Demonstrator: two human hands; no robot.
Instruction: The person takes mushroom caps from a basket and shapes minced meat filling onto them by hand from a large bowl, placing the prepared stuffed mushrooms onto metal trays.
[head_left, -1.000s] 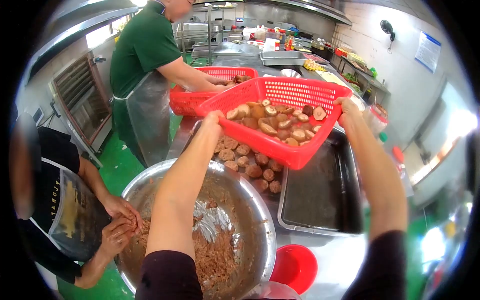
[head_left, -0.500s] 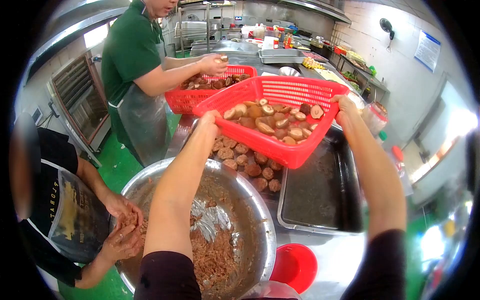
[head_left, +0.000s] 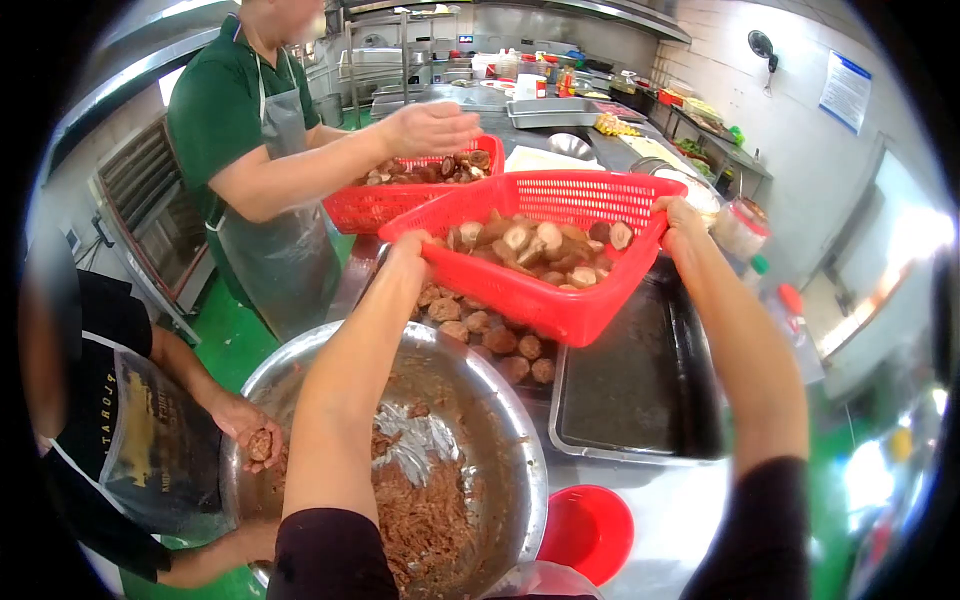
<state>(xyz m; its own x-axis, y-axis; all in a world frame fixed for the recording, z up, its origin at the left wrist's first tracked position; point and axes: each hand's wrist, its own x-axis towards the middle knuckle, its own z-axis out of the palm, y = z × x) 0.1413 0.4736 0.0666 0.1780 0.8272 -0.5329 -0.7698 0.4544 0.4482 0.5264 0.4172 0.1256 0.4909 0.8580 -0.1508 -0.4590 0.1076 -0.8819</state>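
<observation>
A red plastic basket (head_left: pixel 585 318) holding mushroom caps (head_left: pixel 545 240) is held up between my two hands. My left hand (head_left: pixel 412 248) is closed on its left corner and my right hand (head_left: pixel 680 218) grips its right rim. Beneath and behind the basket's near side lie several brown meatballs (head_left: pixel 515 368), partly covered by it. A dark, wet metal tray (head_left: pixel 640 390) lies under its right part. Below my left forearm is a large steel bowl (head_left: pixel 525 440) with minced meat (head_left: pixel 425 520) inside.
A co-worker in green (head_left: pixel 225 130) stands at a second red basket (head_left: pixel 360 210) of mushrooms. At the left, another person's hand (head_left: pixel 245 425) holds a meatball over the bowl. A red bowl (head_left: pixel 590 535) sits near the front edge. Farther back are a grey tray (head_left: pixel 560 118) and a small metal bowl (head_left: pixel 572 148).
The mushrooms have shifted inside my basket, which has moved slightly left. The co-worker in green has raised a hand from the other basket. The person at left has parted their hands, showing a meatball.
</observation>
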